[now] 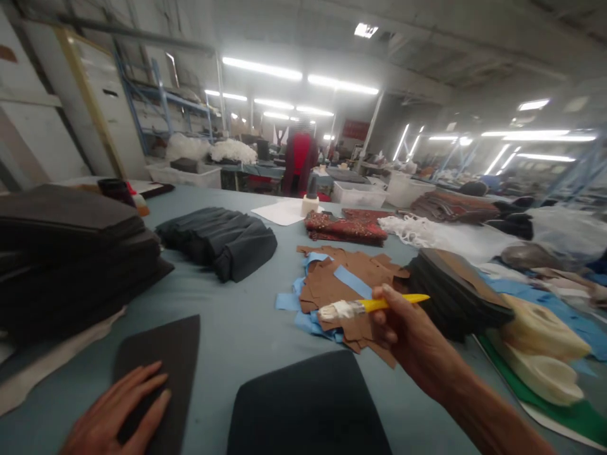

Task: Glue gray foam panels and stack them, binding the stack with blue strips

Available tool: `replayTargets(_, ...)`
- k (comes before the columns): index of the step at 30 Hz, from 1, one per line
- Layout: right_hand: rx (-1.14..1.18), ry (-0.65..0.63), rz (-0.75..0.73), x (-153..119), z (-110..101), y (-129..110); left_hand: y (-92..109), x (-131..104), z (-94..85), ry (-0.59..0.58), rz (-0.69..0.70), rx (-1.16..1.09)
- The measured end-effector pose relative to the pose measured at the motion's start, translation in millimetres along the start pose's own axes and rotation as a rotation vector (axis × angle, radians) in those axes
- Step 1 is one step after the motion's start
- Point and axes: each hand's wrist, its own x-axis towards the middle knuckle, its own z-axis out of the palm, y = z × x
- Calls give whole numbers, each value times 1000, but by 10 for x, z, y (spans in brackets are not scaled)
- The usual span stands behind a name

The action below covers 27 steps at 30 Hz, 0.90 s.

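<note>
My right hand grips a paintbrush by its yellow handle, the whitish bristles pointing left. Beneath the brush lies a loose pile of brown cut pieces mixed with light blue strips. On the left, my left hand rests with fingers stretched out on a dark grey-brown cut panel. A black panel with rounded corners lies between my hands at the table's front. The lower ends of both panels run out of view.
Tall stacks of dark panels stand at the left. Folded dark fabric, red patterned cloth and a cream container lie farther back. Right of my right hand are another dark stack and yellowish foam pieces. A person in red stands beyond the table.
</note>
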Motion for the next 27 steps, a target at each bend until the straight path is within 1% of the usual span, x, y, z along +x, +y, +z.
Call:
replayTargets(2, 13, -23, 85, 64, 249, 122, 10, -56, 12, -33, -14, -27)
replayTargets(5, 24, -27, 190, 169, 540, 278, 134, -46, -33, -47, -39, -39)
replayTargets(8, 27, 2, 273, 283, 762, 396, 267, -24, -102, -86, -35, -47)
replayTargets(12, 14, 34, 374, 382, 997, 503, 382, -27, -167, -76, -21, -20)
replayTargets(16, -4, 37, 417, 406, 1166, 572, 478, -4, -219, -82, 11, -9)
replayTargets(22, -34, 21, 435, 437, 1317, 696, 606, 41, -306, -85, 28, -18)
replayTargets(25, -86, -2, 386, 449, 1367, 764, 664, 47, -341, -96, 17, -26)
replayTargets(27, -130, -41, 332, 462, 1391, 807, 695, 51, -354, -110, 2, -30)
